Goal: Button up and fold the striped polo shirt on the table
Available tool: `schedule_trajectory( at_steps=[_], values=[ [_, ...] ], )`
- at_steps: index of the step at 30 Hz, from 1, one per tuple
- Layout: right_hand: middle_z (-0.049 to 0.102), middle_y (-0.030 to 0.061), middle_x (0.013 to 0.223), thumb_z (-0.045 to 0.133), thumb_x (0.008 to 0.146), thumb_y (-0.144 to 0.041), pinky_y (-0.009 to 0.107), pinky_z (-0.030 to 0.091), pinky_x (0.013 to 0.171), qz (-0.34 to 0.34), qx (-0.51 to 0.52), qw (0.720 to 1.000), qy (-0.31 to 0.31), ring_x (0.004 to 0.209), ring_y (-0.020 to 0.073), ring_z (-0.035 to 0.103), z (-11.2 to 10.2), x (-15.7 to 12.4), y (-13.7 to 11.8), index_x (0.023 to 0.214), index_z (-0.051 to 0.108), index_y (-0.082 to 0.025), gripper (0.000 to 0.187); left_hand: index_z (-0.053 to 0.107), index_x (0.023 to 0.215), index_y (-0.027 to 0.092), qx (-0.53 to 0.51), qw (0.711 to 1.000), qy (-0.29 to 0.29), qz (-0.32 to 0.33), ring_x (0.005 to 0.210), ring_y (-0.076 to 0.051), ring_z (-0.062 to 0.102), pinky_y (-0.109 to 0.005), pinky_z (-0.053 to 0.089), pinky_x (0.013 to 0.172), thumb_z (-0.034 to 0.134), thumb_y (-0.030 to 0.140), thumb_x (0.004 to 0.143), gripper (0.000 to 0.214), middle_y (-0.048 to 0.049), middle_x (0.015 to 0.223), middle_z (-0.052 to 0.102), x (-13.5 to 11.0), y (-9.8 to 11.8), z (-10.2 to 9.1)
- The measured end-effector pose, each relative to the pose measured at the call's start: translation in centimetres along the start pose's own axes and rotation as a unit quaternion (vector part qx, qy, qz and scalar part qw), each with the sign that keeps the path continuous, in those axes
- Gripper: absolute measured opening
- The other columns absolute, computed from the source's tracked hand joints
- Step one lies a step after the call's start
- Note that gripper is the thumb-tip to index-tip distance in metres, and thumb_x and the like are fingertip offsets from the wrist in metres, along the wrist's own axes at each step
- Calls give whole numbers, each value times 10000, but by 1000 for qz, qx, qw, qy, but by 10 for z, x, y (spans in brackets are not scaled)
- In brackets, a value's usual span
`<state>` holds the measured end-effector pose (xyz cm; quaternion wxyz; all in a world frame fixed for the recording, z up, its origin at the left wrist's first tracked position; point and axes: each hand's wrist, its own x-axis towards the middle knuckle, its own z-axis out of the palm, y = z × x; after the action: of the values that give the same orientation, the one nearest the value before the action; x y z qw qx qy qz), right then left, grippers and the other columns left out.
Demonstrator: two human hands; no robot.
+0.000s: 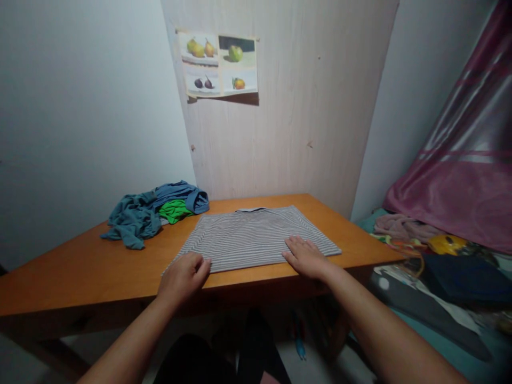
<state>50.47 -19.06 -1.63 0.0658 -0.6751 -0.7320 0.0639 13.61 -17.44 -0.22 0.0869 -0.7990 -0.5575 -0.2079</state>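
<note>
A grey-and-white striped garment (252,234) lies folded flat on the orange wooden table (80,272), near its front edge. My left hand (184,274) rests at the garment's near left corner with its fingers curled onto the cloth edge. My right hand (306,256) lies flat on the garment's near right part, fingers stretched out and pressing the fabric down.
A heap of blue and green clothes (154,210) sits at the table's back left. A fruit picture (218,64) hangs on the wooden panel behind. To the right, a bed (448,266) holds clutter under a pink curtain (460,176).
</note>
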Motion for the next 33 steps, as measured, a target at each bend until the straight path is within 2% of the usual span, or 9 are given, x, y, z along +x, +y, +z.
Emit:
schedule_trajectory(
  at_steps=[5, 18, 27, 33],
  values=[
    [185, 116, 1653, 219, 993, -565, 498, 88, 1218, 6, 12, 1000, 2, 1530, 288, 126, -3, -4, -6, 1584, 275, -114, 745, 521, 684, 213, -4, 1000, 0, 2, 723, -190, 533, -293, 296, 611, 409, 508, 968, 425, -34, 737, 574, 0, -5, 2],
    [162, 117, 1653, 224, 994, -572, 501, 29, 1221, 0, 46, 999, 15, 1535, 283, 90, 3, -7, -9, 1589, 265, -123, 746, 499, 632, 206, -27, 999, 9, 30, 648, -168, 513, -297, 329, 619, 466, 505, 953, 439, -9, 639, 532, -3, -15, 5],
    [199, 100, 1643, 257, 991, -578, 495, 59, 1228, 1, 30, 1000, 8, 1532, 277, 119, 2, -6, -5, 1578, 294, -128, 740, 511, 637, 208, -30, 999, 27, 26, 670, -174, 511, -295, 329, 628, 474, 479, 956, 420, -15, 665, 530, -6, -11, 7],
    [254, 78, 1629, 294, 964, -661, 512, 138, 1227, -5, 15, 1000, 17, 1516, 291, 182, 6, -12, 14, 1558, 363, -209, 750, 519, 663, 213, -36, 999, 6, 11, 725, -195, 535, -302, 343, 653, 438, 491, 969, 421, -35, 713, 562, -7, -8, 6]
  ],
)
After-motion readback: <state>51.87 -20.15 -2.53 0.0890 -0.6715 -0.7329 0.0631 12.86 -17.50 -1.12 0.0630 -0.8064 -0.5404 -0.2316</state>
